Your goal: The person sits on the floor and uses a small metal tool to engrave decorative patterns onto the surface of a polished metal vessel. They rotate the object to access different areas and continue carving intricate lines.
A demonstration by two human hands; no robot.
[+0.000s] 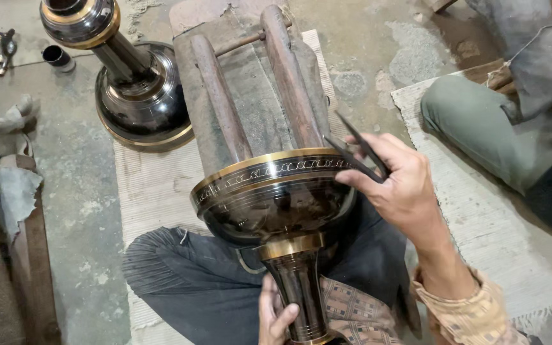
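On wooden rest (pixel 250 96), two black vases (pixel 276 198), left hand (pixel 275 316) gripping one, right hand (pixel 397 182), tool (pixel 362 153)

vase (pixel 275 191) on wooden rest (pixel 250 96), second vase (pixel 129 76) behind left

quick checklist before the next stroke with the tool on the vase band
1. Left hand wrapped around the vase neck: ok.
2. Vase bowl lying against the wooden rest: ok.
3. Right hand has the dark pointed tool pinched in its fingers: ok.
4. Tool tip at the engraved brass band: ok.
5. Tip actually touching metal: cannot tell.
6. Second vase apart from the work: ok.
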